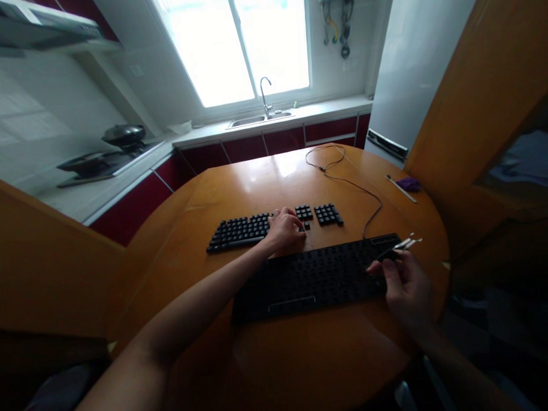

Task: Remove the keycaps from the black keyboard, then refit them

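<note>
This is a kitchen; the sink (247, 120), faucet (264, 97), stove (121, 166) and range hood (54, 32) show it.

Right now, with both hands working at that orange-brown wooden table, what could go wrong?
The left hand is among small black keycaps laid out in rows; a nudge might scatter them. The right hand holds a slim, pale-tipped tool at the flat black rectangular keyboard base; should its grip slip, the tips could scratch it. The thin dark cable running to the base's far edge might snag and drag it.
</note>
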A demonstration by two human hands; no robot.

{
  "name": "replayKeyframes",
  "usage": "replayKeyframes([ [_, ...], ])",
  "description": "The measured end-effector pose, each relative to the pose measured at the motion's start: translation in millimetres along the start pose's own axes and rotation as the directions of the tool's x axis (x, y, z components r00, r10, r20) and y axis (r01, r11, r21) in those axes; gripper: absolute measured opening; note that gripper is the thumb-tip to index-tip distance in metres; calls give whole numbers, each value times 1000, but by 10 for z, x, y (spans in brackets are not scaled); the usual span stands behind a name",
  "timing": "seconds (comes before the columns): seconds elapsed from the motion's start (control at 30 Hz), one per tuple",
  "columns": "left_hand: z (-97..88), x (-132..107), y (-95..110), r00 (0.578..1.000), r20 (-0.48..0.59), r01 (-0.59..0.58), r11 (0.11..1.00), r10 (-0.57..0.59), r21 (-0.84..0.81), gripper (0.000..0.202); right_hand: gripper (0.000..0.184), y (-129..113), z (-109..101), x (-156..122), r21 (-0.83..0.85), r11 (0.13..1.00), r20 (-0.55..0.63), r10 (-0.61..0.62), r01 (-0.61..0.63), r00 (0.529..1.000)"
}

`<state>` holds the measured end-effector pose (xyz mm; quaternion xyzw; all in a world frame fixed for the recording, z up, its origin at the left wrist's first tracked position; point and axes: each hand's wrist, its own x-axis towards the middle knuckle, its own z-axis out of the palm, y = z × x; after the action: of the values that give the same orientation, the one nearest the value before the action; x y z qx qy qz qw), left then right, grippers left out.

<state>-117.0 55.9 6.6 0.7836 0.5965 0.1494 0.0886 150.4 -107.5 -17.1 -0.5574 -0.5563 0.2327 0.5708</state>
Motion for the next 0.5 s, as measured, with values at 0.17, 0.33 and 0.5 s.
replayKeyframes([
  [0.17, -58, 6, 2, 1000, 27, 12, 1000, -12, -6, 20, 19, 49, -121, 93, 22, 1000, -20, 6, -6, 1000],
  [0.33, -217, -45, 116, 998, -70, 1, 996, -7, -84, 32, 16, 168, -331, 226, 20, 999, 142, -42, 39, 989],
  [0.5, -259, -332, 562, 966, -95, -251, 955, 238, -156, 23, 13, 251, -419, 261, -9, 995, 369, -87, 97, 925],
])
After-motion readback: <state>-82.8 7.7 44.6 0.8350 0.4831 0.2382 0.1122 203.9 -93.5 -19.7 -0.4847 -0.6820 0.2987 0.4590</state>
